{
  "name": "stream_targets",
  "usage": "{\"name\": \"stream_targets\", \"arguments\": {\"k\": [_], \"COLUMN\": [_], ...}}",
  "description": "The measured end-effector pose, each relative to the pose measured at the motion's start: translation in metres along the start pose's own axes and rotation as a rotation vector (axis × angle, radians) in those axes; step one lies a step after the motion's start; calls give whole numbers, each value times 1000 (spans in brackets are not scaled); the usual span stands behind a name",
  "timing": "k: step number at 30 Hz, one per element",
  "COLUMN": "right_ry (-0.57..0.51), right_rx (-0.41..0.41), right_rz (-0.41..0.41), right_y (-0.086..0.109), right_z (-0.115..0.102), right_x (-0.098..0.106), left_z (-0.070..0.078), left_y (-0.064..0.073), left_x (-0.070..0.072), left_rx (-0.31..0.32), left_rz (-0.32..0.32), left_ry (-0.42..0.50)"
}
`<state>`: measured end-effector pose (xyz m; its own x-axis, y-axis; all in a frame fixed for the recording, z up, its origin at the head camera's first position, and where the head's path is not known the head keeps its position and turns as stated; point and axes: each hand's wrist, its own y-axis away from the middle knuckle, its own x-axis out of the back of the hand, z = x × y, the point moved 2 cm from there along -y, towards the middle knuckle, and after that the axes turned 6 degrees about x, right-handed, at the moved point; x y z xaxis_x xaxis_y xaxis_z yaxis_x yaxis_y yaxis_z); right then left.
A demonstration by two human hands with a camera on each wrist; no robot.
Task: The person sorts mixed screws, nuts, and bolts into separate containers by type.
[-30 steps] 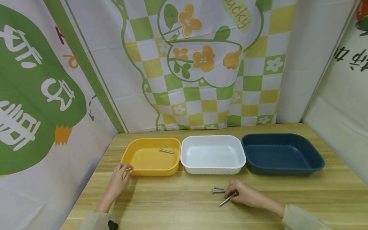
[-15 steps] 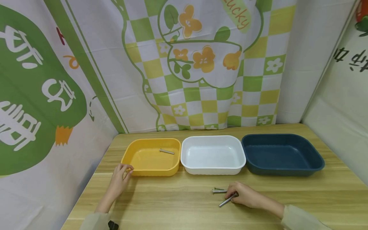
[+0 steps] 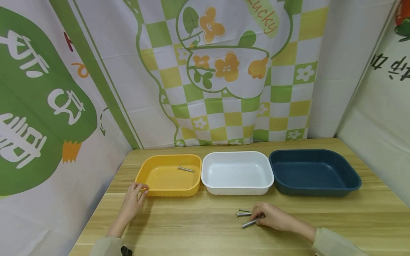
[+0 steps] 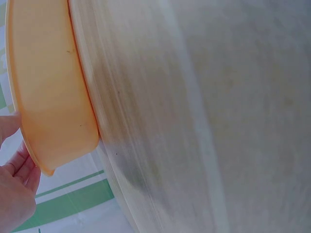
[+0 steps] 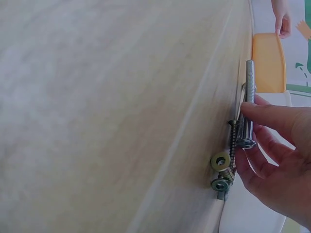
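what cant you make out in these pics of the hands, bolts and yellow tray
Head: the right hand hides some loose fasteners; their count is unclear.
Head: the bolt inside the yellow tray is too small to show its thread.
Left wrist: the yellow tray's outer wall hides its inside.
Left wrist: the left edge cuts off part of the left hand.

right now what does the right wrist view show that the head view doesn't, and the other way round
Only the right wrist view shows two socket heads close to the fingers, a brass-coloured one and a greenish-grey one.

Only the head view shows the navy tray, the checked cloth and the loose bolt inside the yellow tray.

Both share the right hand holding a silver bolt, the left hand at the yellow tray's rim, and the wooden table.
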<state>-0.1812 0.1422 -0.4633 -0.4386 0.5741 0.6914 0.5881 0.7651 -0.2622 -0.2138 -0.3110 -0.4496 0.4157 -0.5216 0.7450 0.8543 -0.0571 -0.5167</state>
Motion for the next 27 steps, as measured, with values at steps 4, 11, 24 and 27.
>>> {"name": "stream_targets", "arguments": {"k": [4,11,24,27], "right_ry": [11,6,15,8], "right_rx": [14,-3,-1,-15], "right_rz": [13,33,66,68], "right_y": [-2,-4,-12,-15], "right_z": [-3,-2,-5,-6], "right_x": [2,4,6,6], "left_z": [0,0,-1,-1], "left_y": [0,0,0,0], "left_x": [0,0,-1,-1], "left_rx": [-1,-1,-11,-12], "left_rz": [10,11,23,27], "left_ry": [4,2,1,1]}}
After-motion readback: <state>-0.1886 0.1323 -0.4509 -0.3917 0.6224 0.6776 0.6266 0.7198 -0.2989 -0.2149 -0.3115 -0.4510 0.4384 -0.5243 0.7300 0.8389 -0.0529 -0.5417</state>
